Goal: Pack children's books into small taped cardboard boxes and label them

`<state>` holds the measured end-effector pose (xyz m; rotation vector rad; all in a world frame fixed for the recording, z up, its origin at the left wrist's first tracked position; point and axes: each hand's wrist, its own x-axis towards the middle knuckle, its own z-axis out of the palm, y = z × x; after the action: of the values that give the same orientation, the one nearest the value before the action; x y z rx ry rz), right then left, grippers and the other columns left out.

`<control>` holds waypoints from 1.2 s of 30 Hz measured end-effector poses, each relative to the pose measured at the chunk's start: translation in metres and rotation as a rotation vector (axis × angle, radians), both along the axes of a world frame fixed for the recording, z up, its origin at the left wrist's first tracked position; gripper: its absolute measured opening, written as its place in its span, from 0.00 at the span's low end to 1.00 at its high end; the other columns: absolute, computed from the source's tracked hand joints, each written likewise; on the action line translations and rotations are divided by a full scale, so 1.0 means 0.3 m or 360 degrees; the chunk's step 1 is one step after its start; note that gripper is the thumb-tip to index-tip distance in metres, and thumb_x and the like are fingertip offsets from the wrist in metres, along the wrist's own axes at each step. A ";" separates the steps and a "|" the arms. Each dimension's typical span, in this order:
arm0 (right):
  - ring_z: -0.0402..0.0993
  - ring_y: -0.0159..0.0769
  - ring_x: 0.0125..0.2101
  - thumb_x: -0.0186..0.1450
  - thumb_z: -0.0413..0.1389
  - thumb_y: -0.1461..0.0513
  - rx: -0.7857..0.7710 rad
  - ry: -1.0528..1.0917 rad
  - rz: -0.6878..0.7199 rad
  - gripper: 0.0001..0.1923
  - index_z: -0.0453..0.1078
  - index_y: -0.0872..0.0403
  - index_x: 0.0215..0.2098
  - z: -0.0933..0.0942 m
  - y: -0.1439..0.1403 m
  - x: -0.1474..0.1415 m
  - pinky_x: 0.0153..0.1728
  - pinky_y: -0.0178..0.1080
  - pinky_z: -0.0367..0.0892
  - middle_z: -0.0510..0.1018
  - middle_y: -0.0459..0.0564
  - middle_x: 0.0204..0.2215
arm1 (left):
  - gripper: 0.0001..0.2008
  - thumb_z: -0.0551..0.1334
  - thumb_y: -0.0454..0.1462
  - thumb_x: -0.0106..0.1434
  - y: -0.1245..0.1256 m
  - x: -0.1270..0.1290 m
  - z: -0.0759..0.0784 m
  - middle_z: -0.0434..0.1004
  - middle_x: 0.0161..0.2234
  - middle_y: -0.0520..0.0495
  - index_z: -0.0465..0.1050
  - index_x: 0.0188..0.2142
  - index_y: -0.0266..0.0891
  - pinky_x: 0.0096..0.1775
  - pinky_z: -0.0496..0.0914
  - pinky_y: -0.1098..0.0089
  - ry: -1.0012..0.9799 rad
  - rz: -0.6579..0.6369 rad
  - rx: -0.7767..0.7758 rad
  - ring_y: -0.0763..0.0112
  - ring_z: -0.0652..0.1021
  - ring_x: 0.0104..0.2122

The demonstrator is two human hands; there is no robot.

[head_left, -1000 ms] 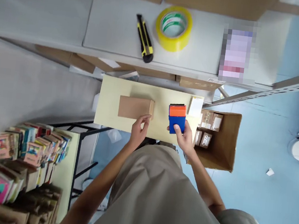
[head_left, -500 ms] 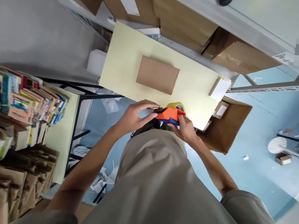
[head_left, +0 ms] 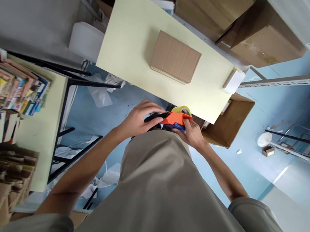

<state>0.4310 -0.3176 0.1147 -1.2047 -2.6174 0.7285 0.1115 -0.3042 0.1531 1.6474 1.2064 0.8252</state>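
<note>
In front of my waist is an orange and blue tape dispenser [head_left: 175,119] with a yellow roll of tape [head_left: 183,109] on it. My right hand [head_left: 192,132] is wrapped round its right end. From the other side, my left hand [head_left: 142,117] has thumb and fingertips on the dark front end of the dispenser; whether they also pinch the tape's loose end is too small to tell. Beyond my hands a closed brown cardboard box [head_left: 176,57] lies on the pale yellow table [head_left: 126,45], touched by neither hand.
A small white box [head_left: 234,80] sits at the table's right end. Below that end stands an open carton [head_left: 229,119]. Large cartons [head_left: 268,41] line the shelf behind. To my left, books [head_left: 20,86] and brown paper parcels [head_left: 2,184] fill a black-framed rack [head_left: 62,119].
My view has shifted, so the table and cardboard box appear higher and larger, and the book rack sits further left. Both hands keep nearly the same hold on the tape dispenser.
</note>
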 end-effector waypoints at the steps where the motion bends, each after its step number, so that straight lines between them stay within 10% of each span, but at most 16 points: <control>1: 0.86 0.53 0.41 0.86 0.46 0.40 -0.0019 -0.0016 0.0018 0.26 0.64 0.53 0.60 0.001 -0.008 0.002 0.41 0.50 0.83 0.85 0.59 0.40 | 0.14 0.66 0.50 0.81 -0.006 0.001 -0.007 0.90 0.50 0.43 0.86 0.53 0.46 0.55 0.80 0.57 -0.0023 0.0014 -0.0038 0.57 0.85 0.52; 9: 0.86 0.56 0.42 0.85 0.41 0.35 -0.0284 -0.0332 0.0089 0.35 0.63 0.56 0.62 0.024 -0.010 0.021 0.44 0.52 0.80 0.85 0.62 0.41 | 0.16 0.68 0.53 0.77 -0.016 0.074 -0.158 0.89 0.42 0.45 0.83 0.43 0.43 0.45 0.80 0.63 -0.0183 0.0238 -0.0361 0.61 0.85 0.42; 21: 0.86 0.54 0.37 0.86 0.46 0.39 -0.0582 -0.0745 -0.0006 0.34 0.64 0.58 0.71 0.095 0.042 0.139 0.41 0.46 0.73 0.88 0.60 0.41 | 0.25 0.66 0.63 0.74 -0.008 0.166 -0.387 0.88 0.40 0.44 0.79 0.40 0.45 0.52 0.81 0.61 -0.0208 0.0399 -0.0221 0.60 0.85 0.42; 28: 0.87 0.64 0.45 0.86 0.42 0.41 -0.0479 -0.1031 -0.0368 0.36 0.60 0.62 0.73 -0.065 0.144 0.227 0.43 0.49 0.73 0.88 0.71 0.50 | 0.12 0.77 0.47 0.67 0.214 0.121 -0.609 0.88 0.41 0.43 0.83 0.38 0.42 0.52 0.80 0.63 -0.0353 0.0714 -0.0319 0.60 0.85 0.44; 36: 0.84 0.67 0.47 0.86 0.30 0.42 -0.0352 -0.1102 -0.0557 0.39 0.58 0.67 0.70 -0.268 0.321 0.236 0.47 0.53 0.73 0.86 0.77 0.50 | 0.03 0.74 0.34 0.67 0.367 0.307 -0.741 0.89 0.41 0.44 0.84 0.36 0.41 0.47 0.77 0.66 -0.0453 0.1020 -0.0410 0.62 0.85 0.42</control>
<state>0.5018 -0.2211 0.0342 -2.2498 -2.7207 0.6197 0.2037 -0.1943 -0.0691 0.8945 1.5762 1.1871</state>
